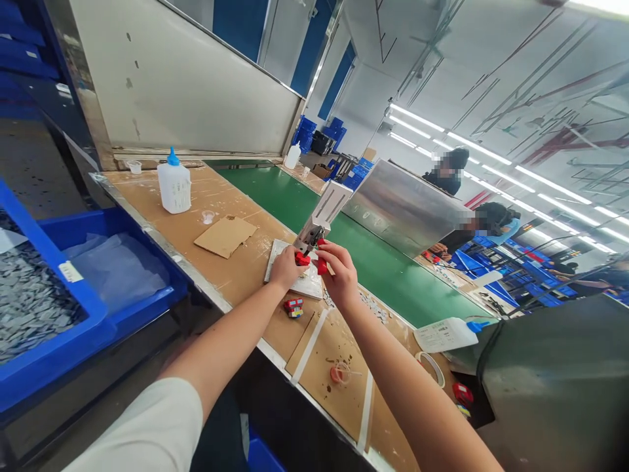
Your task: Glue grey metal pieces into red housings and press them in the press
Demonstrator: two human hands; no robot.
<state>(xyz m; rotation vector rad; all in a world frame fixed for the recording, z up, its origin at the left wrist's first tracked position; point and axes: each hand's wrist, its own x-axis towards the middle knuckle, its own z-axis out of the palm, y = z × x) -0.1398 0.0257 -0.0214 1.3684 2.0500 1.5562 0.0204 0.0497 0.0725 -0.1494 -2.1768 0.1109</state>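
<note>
A small red piece (301,259) sits at the foot of an upright metal fixture (330,206), with the left hand (285,267) curled and its fingertips pinching the near side of it. Just beside it, the right hand (340,270) pinches a second red part (322,263) between thumb and fingers, its other fingers bent; the finer details of both parts are too small to tell. The fixture, which leans in this slanted view and has a dark mechanism low on its front, stands at a white-smeared board (310,287) on the brown bench (236,275). Close in front of the board lies a red block with yellow and blue patches (293,308), and grey chips (376,307) are scattered behind the right forearm. Nearer the person, a clear cup with red contents (339,373) stands between two white tape strips, brown crumbs around it. Farther left on the bench are a flat cardboard piece (225,236) and an upright white bottle with a blue cap (174,187); at the right end, a similar bottle (446,335) lies on its side near a roll of tape (439,373). A green belt (393,278) runs along the far edge. At far left, a blue bin (98,324) holds many grey pieces, and beyond the belt two co-workers bend over their places.
</note>
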